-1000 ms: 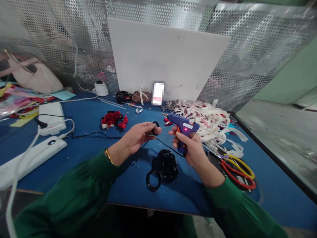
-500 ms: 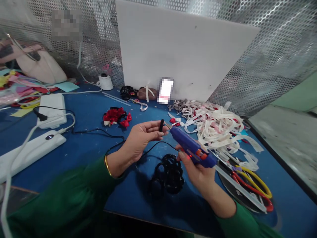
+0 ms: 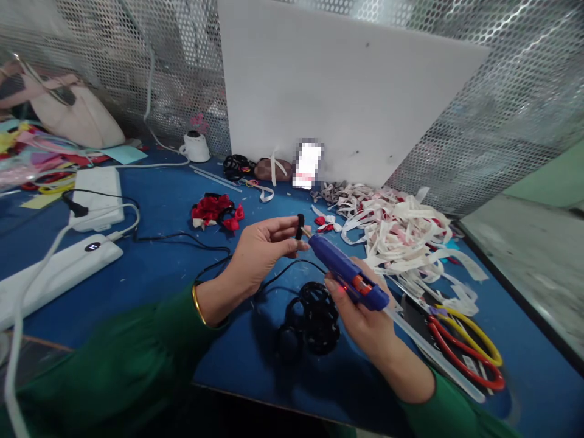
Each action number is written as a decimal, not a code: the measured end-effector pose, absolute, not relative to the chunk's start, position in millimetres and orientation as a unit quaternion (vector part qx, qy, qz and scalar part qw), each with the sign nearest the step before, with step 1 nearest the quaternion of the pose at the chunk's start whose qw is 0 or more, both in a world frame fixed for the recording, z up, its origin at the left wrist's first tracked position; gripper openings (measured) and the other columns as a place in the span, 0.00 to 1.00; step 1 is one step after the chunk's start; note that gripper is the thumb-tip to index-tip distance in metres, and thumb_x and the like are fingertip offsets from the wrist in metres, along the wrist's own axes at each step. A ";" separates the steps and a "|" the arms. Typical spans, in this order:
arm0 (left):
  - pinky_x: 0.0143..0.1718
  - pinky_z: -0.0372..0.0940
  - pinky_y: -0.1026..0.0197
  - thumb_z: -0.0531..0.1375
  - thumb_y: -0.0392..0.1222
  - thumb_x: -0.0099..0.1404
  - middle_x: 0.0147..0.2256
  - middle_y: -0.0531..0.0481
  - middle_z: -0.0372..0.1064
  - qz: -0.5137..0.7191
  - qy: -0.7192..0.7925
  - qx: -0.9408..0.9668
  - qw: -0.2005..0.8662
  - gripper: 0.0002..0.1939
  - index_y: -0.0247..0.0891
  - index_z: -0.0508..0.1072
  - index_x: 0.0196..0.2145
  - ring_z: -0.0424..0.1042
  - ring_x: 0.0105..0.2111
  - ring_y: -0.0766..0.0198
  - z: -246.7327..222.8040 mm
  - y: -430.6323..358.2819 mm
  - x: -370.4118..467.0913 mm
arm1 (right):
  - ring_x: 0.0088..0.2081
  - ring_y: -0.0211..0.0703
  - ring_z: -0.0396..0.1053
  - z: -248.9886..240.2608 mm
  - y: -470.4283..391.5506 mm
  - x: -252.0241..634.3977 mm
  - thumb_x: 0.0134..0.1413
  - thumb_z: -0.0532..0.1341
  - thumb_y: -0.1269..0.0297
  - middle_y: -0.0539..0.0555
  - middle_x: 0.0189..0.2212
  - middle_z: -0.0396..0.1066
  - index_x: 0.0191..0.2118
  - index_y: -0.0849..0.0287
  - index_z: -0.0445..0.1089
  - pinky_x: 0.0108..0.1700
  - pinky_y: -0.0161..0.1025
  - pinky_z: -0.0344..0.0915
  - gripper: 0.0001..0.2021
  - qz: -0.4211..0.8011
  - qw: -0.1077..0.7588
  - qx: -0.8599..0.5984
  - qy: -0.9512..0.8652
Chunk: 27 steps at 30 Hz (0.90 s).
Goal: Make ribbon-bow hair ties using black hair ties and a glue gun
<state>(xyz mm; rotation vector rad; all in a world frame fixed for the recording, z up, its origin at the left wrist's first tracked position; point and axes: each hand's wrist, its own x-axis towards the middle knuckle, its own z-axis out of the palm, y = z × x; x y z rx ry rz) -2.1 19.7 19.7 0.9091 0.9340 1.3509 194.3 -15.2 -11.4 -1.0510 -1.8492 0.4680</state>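
Between thumb and fingers, my left hand (image 3: 264, 249) pinches a black hair tie (image 3: 300, 227), held up above the table. My right hand (image 3: 360, 310) is wrapped round a blue glue gun (image 3: 344, 267), whose metal nozzle (image 3: 306, 232) points left and touches or nearly touches the band. A clear glue stick (image 3: 433, 353) sticks out of the gun's rear. Below and between my hands lies a pile of black hair ties (image 3: 319, 322). Red and white bows (image 3: 326, 223) lie just beyond the nozzle.
Cream ribbon pieces (image 3: 401, 231) are heaped at the right, with red-and-yellow-handled scissors (image 3: 469, 347) in front. Red bows on black bands (image 3: 216, 211) lie left of centre. A white power bank (image 3: 59, 280), power strip (image 3: 98, 198) and cables occupy the left. A phone (image 3: 308, 164) leans on the white board (image 3: 347, 91).
The glue gun has shifted slightly left and down, its nozzle now closer against the hair tie. My left hand keeps its pinch and has barely moved.
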 end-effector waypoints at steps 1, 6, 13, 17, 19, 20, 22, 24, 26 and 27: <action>0.31 0.70 0.66 0.72 0.31 0.51 0.41 0.44 0.82 0.581 0.401 0.392 0.590 0.20 0.35 0.81 0.44 0.81 0.34 0.62 20.1 19.6 -2.3 | 0.31 0.38 0.69 -11.0 -15.4 194.3 0.63 0.63 0.63 0.49 0.31 0.70 0.39 0.55 0.68 0.33 0.36 0.64 0.04 0.188 0.461 -0.429 -0.754; 0.31 0.70 0.66 0.72 0.31 0.51 0.42 0.43 0.82 0.576 0.406 0.394 0.590 0.21 0.34 0.81 0.45 0.80 0.32 0.63 21.5 19.4 -2.9 | 0.32 0.39 0.69 -9.3 -15.0 194.0 0.63 0.62 0.63 0.49 0.32 0.69 0.39 0.55 0.68 0.33 0.35 0.64 0.04 0.163 0.461 -0.429 -0.760; 0.31 0.70 0.63 0.72 0.32 0.51 0.42 0.42 0.81 0.569 0.418 0.396 0.587 0.21 0.35 0.81 0.45 0.80 0.33 0.60 22.2 18.7 -3.0 | 0.32 0.41 0.70 -10.4 -16.0 194.4 0.63 0.62 0.62 0.50 0.31 0.70 0.38 0.54 0.67 0.32 0.36 0.64 0.04 0.147 0.455 -0.441 -0.759; 0.32 0.69 0.63 0.72 0.32 0.51 0.43 0.42 0.81 0.567 0.414 0.399 0.589 0.21 0.35 0.81 0.45 0.80 0.33 0.60 22.5 18.6 -3.3 | 0.31 0.41 0.69 -10.6 -16.2 194.8 0.63 0.62 0.62 0.50 0.31 0.69 0.39 0.54 0.67 0.31 0.36 0.64 0.04 0.140 0.451 -0.446 -0.760; 0.32 0.69 0.63 0.72 0.32 0.51 0.43 0.42 0.81 0.566 0.416 0.397 0.590 0.21 0.35 0.81 0.45 0.80 0.33 0.60 22.9 18.5 -3.2 | 0.30 0.40 0.68 -10.2 -16.0 194.6 0.63 0.63 0.62 0.49 0.30 0.69 0.38 0.54 0.67 0.31 0.36 0.63 0.04 0.135 0.458 -0.441 -0.760; 0.31 0.69 0.63 0.72 0.32 0.51 0.43 0.42 0.81 0.565 0.418 0.396 0.590 0.21 0.35 0.81 0.45 0.80 0.33 0.60 23.2 18.4 -3.1 | 0.30 0.39 0.68 -10.0 -15.9 194.4 0.63 0.63 0.62 0.49 0.30 0.69 0.38 0.54 0.67 0.31 0.35 0.63 0.04 0.133 0.461 -0.440 -0.759; 0.31 0.69 0.64 0.72 0.31 0.50 0.44 0.42 0.81 0.565 0.421 0.395 0.590 0.21 0.35 0.81 0.45 0.80 0.33 0.60 23.6 18.3 -3.0 | 0.30 0.39 0.68 -9.7 -15.8 194.1 0.63 0.63 0.62 0.49 0.30 0.68 0.37 0.54 0.67 0.31 0.35 0.63 0.05 0.129 0.460 -0.440 -0.760; 0.31 0.68 0.64 0.72 0.31 0.50 0.44 0.42 0.81 0.564 0.423 0.394 0.589 0.22 0.35 0.81 0.45 0.80 0.33 0.60 23.8 18.0 -3.1 | 0.30 0.40 0.69 -9.9 -15.9 193.9 0.62 0.63 0.61 0.49 0.30 0.69 0.37 0.54 0.67 0.31 0.35 0.63 0.05 0.125 0.458 -0.444 -0.760; 0.31 0.69 0.64 0.72 0.31 0.50 0.44 0.42 0.81 0.563 0.424 0.395 0.589 0.22 0.35 0.81 0.45 0.80 0.33 0.61 24.0 17.8 -3.1 | 0.30 0.40 0.69 -10.4 -16.0 193.9 0.62 0.63 0.60 0.49 0.29 0.69 0.37 0.54 0.67 0.31 0.36 0.64 0.06 0.120 0.458 -0.448 -0.758; 0.31 0.69 0.64 0.72 0.31 0.50 0.44 0.42 0.81 0.563 0.424 0.394 0.590 0.21 0.35 0.81 0.45 0.80 0.33 0.61 24.1 17.7 -3.0 | 0.30 0.40 0.69 -10.6 -16.1 193.9 0.62 0.63 0.60 0.49 0.29 0.69 0.36 0.54 0.67 0.31 0.36 0.64 0.06 0.118 0.458 -0.451 -0.757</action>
